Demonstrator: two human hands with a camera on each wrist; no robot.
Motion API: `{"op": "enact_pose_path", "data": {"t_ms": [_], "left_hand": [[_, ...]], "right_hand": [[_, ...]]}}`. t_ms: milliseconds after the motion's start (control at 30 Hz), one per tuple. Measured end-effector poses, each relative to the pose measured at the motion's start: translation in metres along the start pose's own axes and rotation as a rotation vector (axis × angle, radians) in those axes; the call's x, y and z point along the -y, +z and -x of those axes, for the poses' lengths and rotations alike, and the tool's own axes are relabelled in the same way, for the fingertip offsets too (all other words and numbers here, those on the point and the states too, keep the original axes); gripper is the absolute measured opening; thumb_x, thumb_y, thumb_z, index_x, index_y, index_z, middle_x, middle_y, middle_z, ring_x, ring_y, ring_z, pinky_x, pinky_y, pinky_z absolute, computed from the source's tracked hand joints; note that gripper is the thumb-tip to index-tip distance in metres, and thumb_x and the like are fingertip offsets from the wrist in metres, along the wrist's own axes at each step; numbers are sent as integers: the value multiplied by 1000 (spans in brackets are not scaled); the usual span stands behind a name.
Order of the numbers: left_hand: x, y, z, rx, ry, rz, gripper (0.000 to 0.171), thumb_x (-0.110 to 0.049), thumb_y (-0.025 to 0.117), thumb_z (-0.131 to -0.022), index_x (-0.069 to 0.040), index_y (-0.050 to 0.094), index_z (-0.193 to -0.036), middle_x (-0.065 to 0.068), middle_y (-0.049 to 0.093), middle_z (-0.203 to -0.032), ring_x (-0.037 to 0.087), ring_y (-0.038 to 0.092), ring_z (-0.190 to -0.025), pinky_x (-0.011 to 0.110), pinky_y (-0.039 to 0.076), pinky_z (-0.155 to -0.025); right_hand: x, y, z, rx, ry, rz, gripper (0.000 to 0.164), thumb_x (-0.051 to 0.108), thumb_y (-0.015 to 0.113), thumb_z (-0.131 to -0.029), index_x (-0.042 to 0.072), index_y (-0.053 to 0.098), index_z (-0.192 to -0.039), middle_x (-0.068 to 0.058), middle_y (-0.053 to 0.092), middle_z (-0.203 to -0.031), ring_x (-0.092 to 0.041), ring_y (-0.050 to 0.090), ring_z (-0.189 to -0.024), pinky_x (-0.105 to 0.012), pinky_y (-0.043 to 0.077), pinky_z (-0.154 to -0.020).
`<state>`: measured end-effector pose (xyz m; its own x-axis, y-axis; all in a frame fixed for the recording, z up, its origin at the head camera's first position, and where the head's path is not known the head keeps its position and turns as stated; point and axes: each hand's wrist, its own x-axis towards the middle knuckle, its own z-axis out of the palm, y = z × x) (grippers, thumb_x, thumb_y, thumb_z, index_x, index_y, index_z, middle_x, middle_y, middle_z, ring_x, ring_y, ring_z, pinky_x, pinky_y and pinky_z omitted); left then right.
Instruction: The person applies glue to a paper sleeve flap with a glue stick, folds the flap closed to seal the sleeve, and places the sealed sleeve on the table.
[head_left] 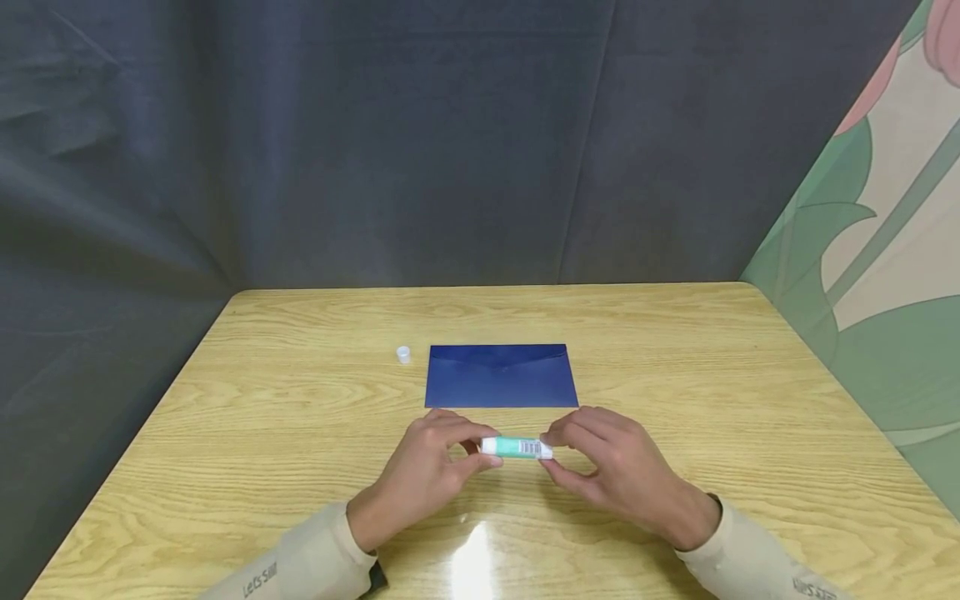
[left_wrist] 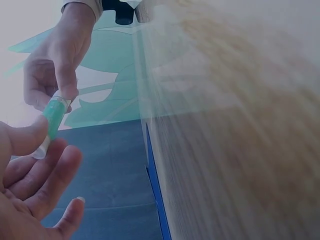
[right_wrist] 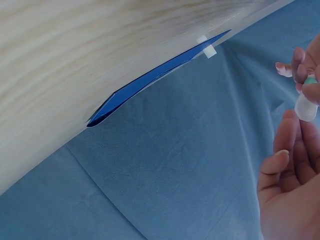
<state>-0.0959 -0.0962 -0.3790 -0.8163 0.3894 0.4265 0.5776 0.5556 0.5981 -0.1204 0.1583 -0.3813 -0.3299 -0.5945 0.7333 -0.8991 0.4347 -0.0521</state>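
A glue stick (head_left: 510,447) with a green, barcoded label and white ends is held level above the table, just in front of a blue envelope. My left hand (head_left: 427,458) pinches its left end between thumb and fingers. At the other end, my right hand (head_left: 618,458) grips it with thumb and forefinger. The left wrist view shows the glue stick (left_wrist: 56,117) spanning both hands. In the right wrist view only one white end and a bit of green show. The blue envelope (head_left: 498,379) lies with its flap side up. A small white cap (head_left: 403,355) stands left of it.
Beneath everything is a wood-grain table (head_left: 300,417). A dark curtain (head_left: 420,167) hangs along the back and left sides. On the right is a panel (head_left: 862,292) with green leaves and pink shapes.
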Motion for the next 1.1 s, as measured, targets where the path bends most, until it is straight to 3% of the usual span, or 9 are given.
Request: {"op": "enact_pose_path", "data": {"t_ms": [233, 400, 667, 967, 1100], "left_hand": [[-1, 0, 0, 13, 3, 9, 21, -22, 84, -78, -19, 79, -99, -11, 75, -81, 0, 62, -75, 31, 50, -85], [-3, 1, 1, 53, 49, 34, 23, -23, 83, -80, -21, 79, -102, -11, 75, -81, 3, 64, -76, 27, 48, -83], [-6, 6, -2, 100, 153, 29, 22, -28, 80, -82, -19, 78, -102, -12, 75, -86, -4, 63, -76, 21, 46, -81], [-1, -2, -5, 163, 99, 13, 28, -30, 80, -82, -19, 77, -107, -10, 76, -90, 4, 67, -82, 27, 52, -85], [19, -15, -12, 195, -41, 44, 29, -29, 79, -84, -15, 76, -110, -8, 75, -91, 6, 68, -85, 35, 56, -84]], "right_hand": [[2, -1, 3, 120, 75, -46, 19, 34, 71, -92, 17, 68, -100, 9, 69, -96, -7, 66, -83, -22, 56, -75], [5, 3, 3, 119, -18, -78, 24, 32, 74, -90, 17, 68, -109, 10, 69, -97, -4, 64, -83, -18, 54, -74], [8, 6, 4, 128, -124, -63, 29, 31, 65, -97, 19, 68, -124, 12, 72, -98, -2, 63, -79, -20, 52, -72], [5, 4, 5, 125, -132, -41, 27, 27, 60, -100, 20, 68, -125, 12, 71, -99, -2, 64, -81, -21, 51, -71], [3, 4, 5, 129, -114, -30, 26, 28, 58, -101, 21, 68, -124, 12, 71, -96, -2, 64, -78, -22, 52, -70]]}}
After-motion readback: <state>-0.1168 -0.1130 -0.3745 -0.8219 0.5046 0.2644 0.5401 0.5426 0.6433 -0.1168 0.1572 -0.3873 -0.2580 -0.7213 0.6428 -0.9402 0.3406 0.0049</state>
